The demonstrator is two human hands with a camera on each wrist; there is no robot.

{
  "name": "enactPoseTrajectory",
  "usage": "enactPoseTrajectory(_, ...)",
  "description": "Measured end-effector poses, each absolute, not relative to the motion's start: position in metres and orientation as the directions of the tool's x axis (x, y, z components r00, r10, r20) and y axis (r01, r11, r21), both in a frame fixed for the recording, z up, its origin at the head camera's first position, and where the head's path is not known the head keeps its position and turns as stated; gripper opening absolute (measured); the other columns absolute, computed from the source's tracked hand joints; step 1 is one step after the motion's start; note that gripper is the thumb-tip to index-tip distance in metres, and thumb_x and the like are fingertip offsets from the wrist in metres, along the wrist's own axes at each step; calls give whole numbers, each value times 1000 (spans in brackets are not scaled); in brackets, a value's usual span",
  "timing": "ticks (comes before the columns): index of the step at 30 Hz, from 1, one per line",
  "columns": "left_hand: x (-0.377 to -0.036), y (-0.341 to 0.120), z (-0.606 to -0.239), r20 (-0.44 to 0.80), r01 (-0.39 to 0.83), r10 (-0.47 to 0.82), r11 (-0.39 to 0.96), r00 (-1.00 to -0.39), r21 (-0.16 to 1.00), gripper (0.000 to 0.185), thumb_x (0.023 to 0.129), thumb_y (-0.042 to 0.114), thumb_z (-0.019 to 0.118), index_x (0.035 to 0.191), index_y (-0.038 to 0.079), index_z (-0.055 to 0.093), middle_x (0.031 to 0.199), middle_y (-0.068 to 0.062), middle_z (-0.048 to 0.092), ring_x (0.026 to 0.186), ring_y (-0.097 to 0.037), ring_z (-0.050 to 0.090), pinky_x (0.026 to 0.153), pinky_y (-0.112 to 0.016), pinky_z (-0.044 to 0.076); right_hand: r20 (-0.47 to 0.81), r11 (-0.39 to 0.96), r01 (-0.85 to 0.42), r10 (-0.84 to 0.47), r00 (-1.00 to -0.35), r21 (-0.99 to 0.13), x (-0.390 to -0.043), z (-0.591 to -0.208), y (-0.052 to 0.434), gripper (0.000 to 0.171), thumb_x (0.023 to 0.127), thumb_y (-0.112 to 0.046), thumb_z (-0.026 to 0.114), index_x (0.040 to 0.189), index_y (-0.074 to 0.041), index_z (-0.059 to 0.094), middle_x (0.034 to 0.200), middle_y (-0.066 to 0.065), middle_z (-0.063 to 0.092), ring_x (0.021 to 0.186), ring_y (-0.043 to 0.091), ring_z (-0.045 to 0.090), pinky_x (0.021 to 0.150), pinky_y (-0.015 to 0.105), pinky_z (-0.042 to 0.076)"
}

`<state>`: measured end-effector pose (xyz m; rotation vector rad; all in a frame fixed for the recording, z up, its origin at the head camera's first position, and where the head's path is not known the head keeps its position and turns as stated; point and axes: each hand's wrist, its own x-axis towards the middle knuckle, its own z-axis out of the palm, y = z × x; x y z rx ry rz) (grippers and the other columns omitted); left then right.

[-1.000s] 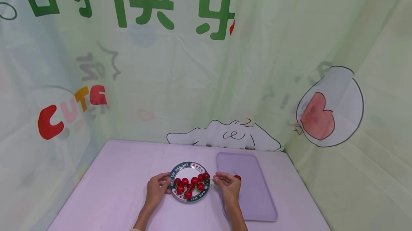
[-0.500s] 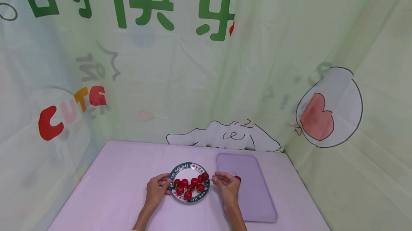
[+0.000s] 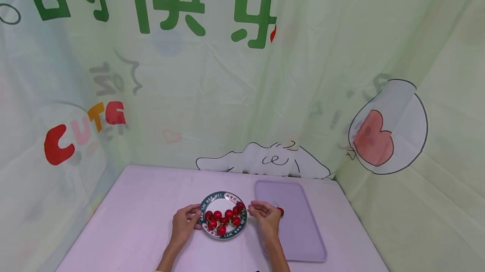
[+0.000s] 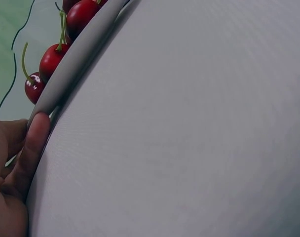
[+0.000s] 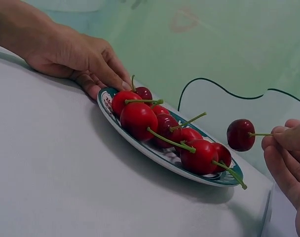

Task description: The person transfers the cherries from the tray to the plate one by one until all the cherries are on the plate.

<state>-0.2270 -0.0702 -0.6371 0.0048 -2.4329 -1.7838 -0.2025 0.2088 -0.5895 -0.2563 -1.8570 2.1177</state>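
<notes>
Over plate point(image 3: 222, 230): R hand point(image 3: 266, 219) pinches cherry point(image 5: 240, 135) stem; L hand point(image 3: 184, 222) fingers flat vs rim.

In the left wrist view the plate point(image 4: 73, 64) shows only as a grey rim running to the top edge, its cherries point(image 4: 54, 59) cut off in the upper left, and the left hand point(image 4: 12, 173) is cropped at the lower left. In the right wrist view the right hand point(image 5: 288, 163) is cut by the right edge. In the head view the red thing point(image 3: 280, 210) behind that hand is mostly hidden.
</notes>
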Motion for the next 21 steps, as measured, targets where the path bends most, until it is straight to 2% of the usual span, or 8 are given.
enactPoseTrajectory(7, -226, -70, -634, 75, 56, -54, 293, -996, 954, 33, 106, 8, 71, 138, 1, 72, 112, -16, 77, 61, -11, 70, 58, -20, 62, 57, -85, -92, 344, -937, -992, -202, -584, 205, 27, 89, 13, 81, 116, 16, 75, 102, 24, 82, 84, 15, 82, 76, 22, 68)
enactPoseTrajectory(14, -227, -71, -637, 75, 57, -52, 292, -996, 955, 32, 105, 7, 71, 137, 1, 73, 112, -16, 77, 60, -13, 70, 58, -21, 62, 55, -80, -86, 328, -943, -993, -204, -588, 203, 27, 90, 6, 84, 116, 11, 77, 105, 23, 82, 83, 10, 79, 79, 20, 67)
enactPoseTrajectory(21, -230, -71, -643, 54, 36, -58, 280, -997, 959, 32, 105, 7, 71, 137, 4, 73, 113, -15, 76, 60, -15, 72, 59, -22, 63, 73, -45, -92, 319, -945, -995, -204, -588, 198, 24, 91, 5, 84, 114, 8, 79, 107, 24, 82, 85, 12, 80, 81, 20, 67)
